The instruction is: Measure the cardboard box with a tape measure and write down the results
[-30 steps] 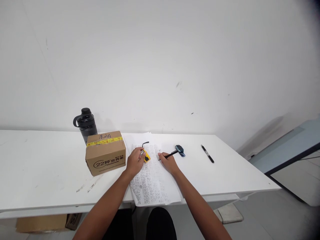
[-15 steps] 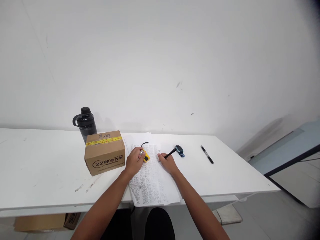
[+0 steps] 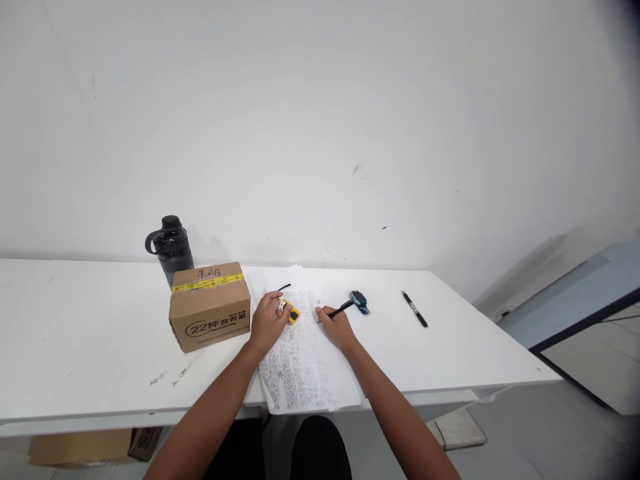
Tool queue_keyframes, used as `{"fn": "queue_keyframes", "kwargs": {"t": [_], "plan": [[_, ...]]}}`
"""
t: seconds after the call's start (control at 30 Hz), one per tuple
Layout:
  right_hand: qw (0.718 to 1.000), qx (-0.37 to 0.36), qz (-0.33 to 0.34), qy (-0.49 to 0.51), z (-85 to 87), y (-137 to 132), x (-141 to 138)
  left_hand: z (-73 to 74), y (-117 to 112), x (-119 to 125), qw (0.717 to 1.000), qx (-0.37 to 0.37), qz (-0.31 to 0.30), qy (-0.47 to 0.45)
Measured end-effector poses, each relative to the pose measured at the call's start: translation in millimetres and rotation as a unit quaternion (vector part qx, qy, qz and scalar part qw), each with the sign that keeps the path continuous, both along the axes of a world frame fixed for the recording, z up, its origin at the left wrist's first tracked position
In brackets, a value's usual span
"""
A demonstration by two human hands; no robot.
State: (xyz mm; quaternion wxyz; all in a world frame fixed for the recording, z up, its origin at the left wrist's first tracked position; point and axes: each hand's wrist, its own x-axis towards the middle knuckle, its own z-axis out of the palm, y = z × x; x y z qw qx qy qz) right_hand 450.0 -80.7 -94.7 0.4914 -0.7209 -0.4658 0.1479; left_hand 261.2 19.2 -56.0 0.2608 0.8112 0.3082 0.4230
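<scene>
My left hand (image 3: 269, 321) is closed around a small yellow-and-black device (image 3: 294, 313) with a silvery part and a short black strap. It rests on the upper left of a sheet of paper (image 3: 300, 380) densely covered in small handwriting. In my right hand (image 3: 336, 327) a black pen (image 3: 342, 308) is gripped, slanting up to the right. Its tip is at the paper's right-hand side, where fewer marks show; the fingers partly hide it. A dark watch-like object with blue parts (image 3: 359, 301) lies just beyond the pen's upper end.
To the left stands a brown cardboard box (image 3: 210, 313) with yellow tape, a dark water bottle (image 3: 173, 247) behind it. A second black pen (image 3: 415, 309) lies to the right on the white table (image 3: 465, 353). Another carton (image 3: 80, 448) sits below the table, and a wall rises behind.
The yellow-and-black device has tilted a little in my left hand, its silvery part showing more and its strap shifted left. My right hand has barely moved.
</scene>
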Motion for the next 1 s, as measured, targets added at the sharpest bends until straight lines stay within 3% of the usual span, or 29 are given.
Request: {"fn": "queue_keyframes", "kwargs": {"t": [0.2,0.37,0.8,1.0], "plan": [[1.0,-0.006,0.008,0.028,3.4,-2.5,-3.0,-3.4,2.9,-0.3,0.999,0.035,-0.011,0.001],[0.999,0.022,-0.033,0.033,2.1,-3.7,-1.3,-4.4,4.3,0.4,0.999,0.043,-0.019,0.008],[0.999,-0.025,-0.016,0.042,8.3,-4.6,-2.7,-0.8,2.1,0.6,0.999,0.027,-0.023,0.003],[1.0,-0.006,-0.022,0.02,7.9,-5.0,-2.1,-0.3,0.9,-0.6,1.0,0.017,-0.02,0.006]]}}
